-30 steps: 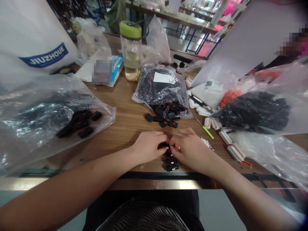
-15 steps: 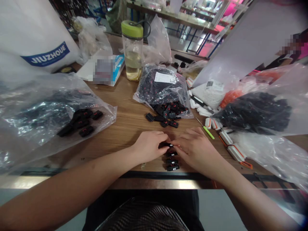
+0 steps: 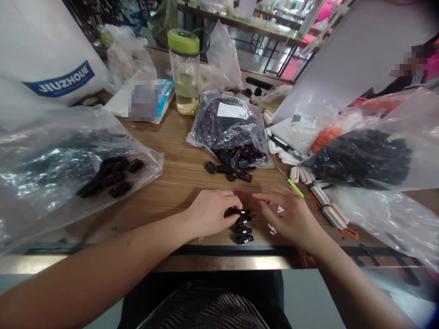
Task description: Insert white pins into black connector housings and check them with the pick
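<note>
A black connector (image 3: 244, 212) with white dots on its face is pinched in my left hand (image 3: 214, 211), its rear end hidden by the fingers. It tops a short column of similar black connectors (image 3: 244, 238) toward the table's front edge, also with white dots. To the right, my right hand (image 3: 290, 214) is apart from the connectors, its index finger stretched out and its thumb separate. Small white plugs (image 3: 272, 229) lie on the wood beside that hand, and a few more show under its palm.
Loose black connectors (image 3: 236, 162) spill from a clear bag (image 3: 206, 130) ahead. Another open bag (image 3: 151, 171) lies left. A green-handled pick (image 3: 295, 188), white-and-orange parts (image 3: 334, 215) and more bags (image 3: 363, 157) are on the right. A drink bottle (image 3: 184, 75) stands behind.
My right hand has moved away from the connector to the right and opened, uncovering white plugs on the table. My left hand still pinches the connector. The view has shifted slightly.
</note>
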### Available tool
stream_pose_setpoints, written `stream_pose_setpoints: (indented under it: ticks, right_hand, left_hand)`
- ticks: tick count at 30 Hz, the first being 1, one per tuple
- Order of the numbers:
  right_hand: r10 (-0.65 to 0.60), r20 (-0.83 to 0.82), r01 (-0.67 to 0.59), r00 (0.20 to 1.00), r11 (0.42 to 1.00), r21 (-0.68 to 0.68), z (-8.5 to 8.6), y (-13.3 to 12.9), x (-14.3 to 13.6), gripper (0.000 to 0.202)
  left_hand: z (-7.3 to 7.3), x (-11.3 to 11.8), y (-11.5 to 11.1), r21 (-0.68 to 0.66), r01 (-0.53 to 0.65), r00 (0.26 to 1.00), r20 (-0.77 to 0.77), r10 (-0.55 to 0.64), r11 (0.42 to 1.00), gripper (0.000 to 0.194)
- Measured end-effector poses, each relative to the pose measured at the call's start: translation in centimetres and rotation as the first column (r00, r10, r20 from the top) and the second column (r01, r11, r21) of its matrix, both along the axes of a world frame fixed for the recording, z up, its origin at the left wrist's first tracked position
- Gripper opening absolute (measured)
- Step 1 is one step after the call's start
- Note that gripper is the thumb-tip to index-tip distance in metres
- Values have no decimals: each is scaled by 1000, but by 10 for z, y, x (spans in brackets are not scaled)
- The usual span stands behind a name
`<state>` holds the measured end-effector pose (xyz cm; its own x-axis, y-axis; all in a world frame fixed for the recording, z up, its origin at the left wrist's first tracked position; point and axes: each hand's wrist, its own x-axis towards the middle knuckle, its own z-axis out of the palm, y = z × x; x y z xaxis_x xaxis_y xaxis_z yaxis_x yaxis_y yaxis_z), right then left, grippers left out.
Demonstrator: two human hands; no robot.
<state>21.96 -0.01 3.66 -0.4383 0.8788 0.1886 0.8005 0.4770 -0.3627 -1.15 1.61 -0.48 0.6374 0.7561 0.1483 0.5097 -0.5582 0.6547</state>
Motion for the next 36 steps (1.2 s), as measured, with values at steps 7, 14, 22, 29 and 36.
stream_pose_setpoints:
  ticks: [7, 14, 22, 29, 36]
  right_hand:
    - [-21, 7, 21, 1000, 999, -29, -2, -4, 4, 21]
    - [-150, 54, 149, 987, 989, 21, -6, 29, -2, 20]
    - [-120, 264, 114, 957, 993, 38, -10, 58, -19, 19]
    - [-37, 198, 50, 980, 997, -63, -3, 53, -11, 17]
    - [-13, 80, 23, 997, 993, -115, -7, 54, -13, 21]
  left_hand:
    - [0, 0, -4, 19, 86, 996, 2, -86, 996, 11]
    - [9, -3, -8, -1, 146, 989, 31, -146, 989, 22]
    - [1, -5, 2, 51, -49, 987, 155, 40, 997, 16]
    - [-7, -5, 8, 102, -104, 986, 138, 90, 989, 20]
    - [-8, -4, 9, 103, -100, 987, 132, 86, 990, 18]
